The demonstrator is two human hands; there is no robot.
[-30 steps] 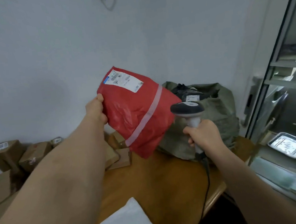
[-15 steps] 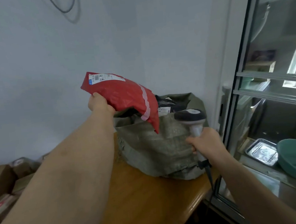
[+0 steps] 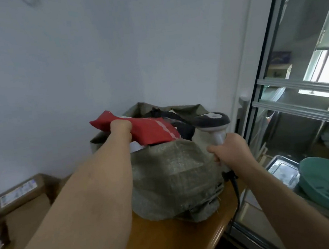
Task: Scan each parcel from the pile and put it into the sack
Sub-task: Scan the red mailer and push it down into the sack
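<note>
Your left hand [image 3: 120,127] grips the red parcel [image 3: 148,131] lying across the open mouth of the green sack [image 3: 171,176] on the worktop [image 3: 172,243]. Just right of the sack, your right hand [image 3: 230,150] clasps the scanner [image 3: 213,126] by its handle.

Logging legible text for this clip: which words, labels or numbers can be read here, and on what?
None can be read.
Label on the brown cardboard box: print and a blue mark show, too blurred to read.
Red parcel in the left hand: only a white strip of label shows, no legible text.
Scanner head: pale oval mark, unreadable.
</note>
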